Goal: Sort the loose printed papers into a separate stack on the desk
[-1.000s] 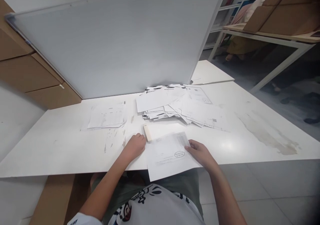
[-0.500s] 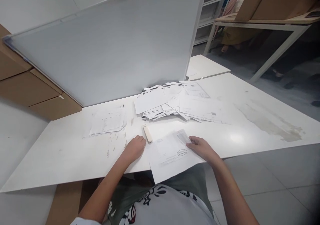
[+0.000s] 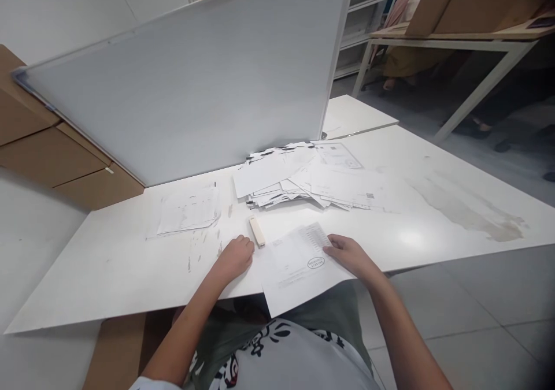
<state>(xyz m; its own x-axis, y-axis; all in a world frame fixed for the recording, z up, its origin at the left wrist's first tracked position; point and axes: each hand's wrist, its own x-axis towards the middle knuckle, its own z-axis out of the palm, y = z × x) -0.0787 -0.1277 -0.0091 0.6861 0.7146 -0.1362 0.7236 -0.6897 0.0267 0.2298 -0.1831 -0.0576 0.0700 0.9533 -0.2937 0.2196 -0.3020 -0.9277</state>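
A printed sheet of paper (image 3: pixel 295 274) with an oval stamp mark lies at the front of the white table, its near corner hanging over the edge above my lap. My right hand (image 3: pixel 349 255) pinches its right edge, thumb on top. My left hand (image 3: pixel 236 257) rests on the table just left of the sheet. Its fingers are curled in, and whatever they may hold is hidden. Between the left hand and the sheet's upper left corner lies a small cream oblong object (image 3: pixel 256 231), perhaps a stapler. Beyond it spreads a thick untidy pile of papers (image 3: pixel 281 176).
A smaller stack of papers (image 3: pixel 188 210) lies at the left on the white table (image 3: pixel 108 274). A large whiteboard (image 3: pixel 208 84) stands along the back edge, with cardboard boxes (image 3: pixel 82 159) at its left. Another table (image 3: pixel 442 43) holds a cardboard box at the far right, where a person sits.
The view has shifted very slightly. Both hands and the sheet stay nearly where they were, with the right hand still pinching the paper.
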